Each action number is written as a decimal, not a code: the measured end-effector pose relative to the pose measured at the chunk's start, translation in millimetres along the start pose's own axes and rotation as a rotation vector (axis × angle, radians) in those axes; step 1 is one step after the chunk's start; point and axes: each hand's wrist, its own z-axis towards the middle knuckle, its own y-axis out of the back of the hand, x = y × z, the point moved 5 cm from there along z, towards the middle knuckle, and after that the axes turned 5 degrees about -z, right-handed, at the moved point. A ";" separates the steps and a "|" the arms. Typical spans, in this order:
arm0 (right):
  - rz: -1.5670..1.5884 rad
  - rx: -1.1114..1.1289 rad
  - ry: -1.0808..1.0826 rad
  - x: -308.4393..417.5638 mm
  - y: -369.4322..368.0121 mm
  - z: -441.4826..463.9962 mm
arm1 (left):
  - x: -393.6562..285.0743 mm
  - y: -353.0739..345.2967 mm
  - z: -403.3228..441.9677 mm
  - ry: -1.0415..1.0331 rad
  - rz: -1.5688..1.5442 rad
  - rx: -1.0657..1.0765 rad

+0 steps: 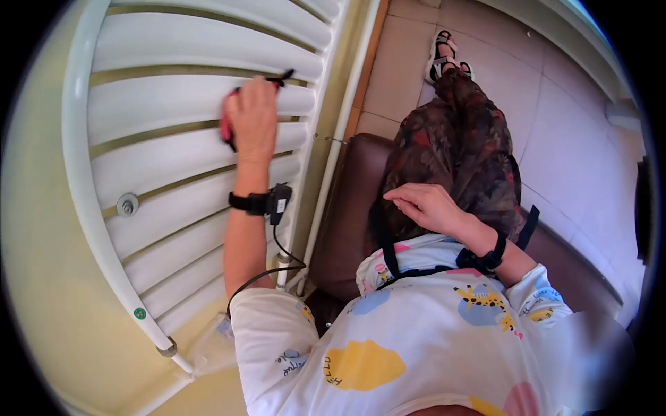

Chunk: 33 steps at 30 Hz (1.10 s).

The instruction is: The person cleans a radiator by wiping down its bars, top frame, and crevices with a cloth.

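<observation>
My left hand [253, 118] is closed over a red and black object [226, 123], which it holds against the slats of a white radiator [166, 104]. A black end sticks out past the fingers, and my palm hides most of the object, so its kind cannot be made out. Over my lap lies my right hand [427, 206], fingers extended and holding nothing. It rests near the dark patterned trousers [451, 139]. Around my left wrist sits a black band with a small box [277, 200] and a cable. A second black band [494, 251] circles my right wrist.
Beneath me is a brown padded seat [347, 208]. A thin white pipe [350, 104] runs between radiator and seat. A round metal knob [127, 204] sits on the radiator front. Pale floor tiles [513, 83] lie beyond my sandalled feet [444, 59].
</observation>
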 end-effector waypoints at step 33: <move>-0.137 -0.040 0.014 28.2 4.2 -28.2 | 111.5 126.1 -71.8 0.263 0.253 -0.427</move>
